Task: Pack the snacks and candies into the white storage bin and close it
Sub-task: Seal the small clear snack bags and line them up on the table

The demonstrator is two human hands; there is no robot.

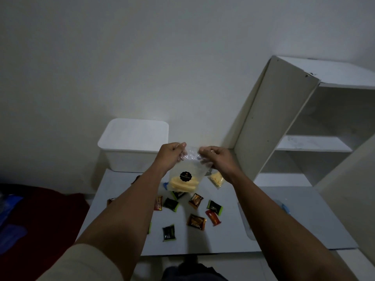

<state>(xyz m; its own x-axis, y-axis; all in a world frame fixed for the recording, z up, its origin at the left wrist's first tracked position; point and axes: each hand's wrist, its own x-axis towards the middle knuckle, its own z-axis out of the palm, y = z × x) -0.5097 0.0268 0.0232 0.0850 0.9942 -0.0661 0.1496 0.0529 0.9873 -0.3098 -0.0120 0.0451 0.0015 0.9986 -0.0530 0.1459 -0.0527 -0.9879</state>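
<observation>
Reaching out from the bottom of the view, two bare arms stretch over a pale grey surface (pixel 233 238). Small wrapped candies lie spread on it: a dark one with green ends (pixel 168 233) nearest, then a brown and gold one (pixel 196 222), a red one (pixel 213 217), another green-edged one (pixel 214 206), and more a bit farther on. A second small clear packet of yellow snacks (pixel 217 179) lies flat on the surface under the right wrist.

Above the candies, both hands hold up a clear snack bag (pixel 185 176). It has yellow pieces at the bottom and a round black sticker on the front. The left hand (pixel 172 154) pinches the top left corner, and its grip is closed tight on the plastic. The right hand (pixel 217 157) pinches the top right corner the same way. The bag hangs in the air between them, not touching the surface.

Behind the hands, at the far edge of the surface, stands the white storage bin (pixel 129 157), with its lid (pixel 135 134) on top. To the right, a white shelf unit (pixel 312 142) stands open. A dark red cloth (pixel 40 211) lies on the left.
</observation>
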